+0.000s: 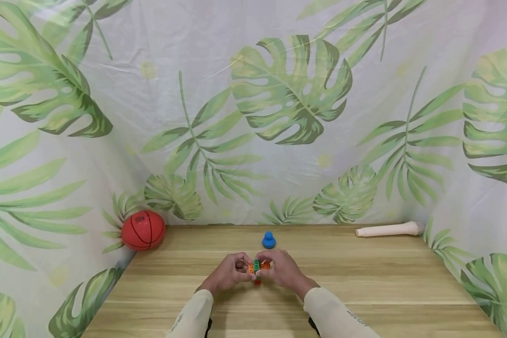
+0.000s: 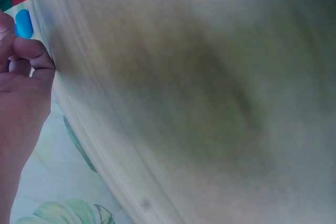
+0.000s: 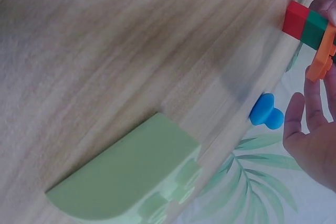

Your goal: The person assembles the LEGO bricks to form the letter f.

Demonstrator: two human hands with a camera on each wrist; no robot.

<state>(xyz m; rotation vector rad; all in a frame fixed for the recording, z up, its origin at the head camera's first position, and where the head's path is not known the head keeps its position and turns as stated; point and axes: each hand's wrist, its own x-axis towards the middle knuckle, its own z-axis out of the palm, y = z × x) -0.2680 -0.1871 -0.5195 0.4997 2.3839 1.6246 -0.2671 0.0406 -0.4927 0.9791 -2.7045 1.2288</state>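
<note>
Both hands meet over the middle of the table around a small built stack of toy bricks. It has a green brick (image 1: 257, 265), an orange brick (image 3: 320, 59) and a red brick (image 3: 295, 19); more orange shows on the right side in the head view. My left hand (image 1: 232, 272) pinches the stack at its left, thumb and fingertips on the orange part. From the right, my right hand (image 1: 282, 268) grips it with thumb and fingers near the green brick. Fingers partly hide the joints between bricks. Just beyond the hands stands a blue knob-shaped piece (image 1: 268, 240).
A red ball (image 1: 143, 230) sits at the back left. A pale microphone-shaped stick (image 1: 388, 229) lies at the back right. In the right wrist view a light green curved block with studs (image 3: 131, 171) lies on the wooden table (image 1: 363, 281). Leaf-printed cloth (image 1: 279, 178) hangs behind.
</note>
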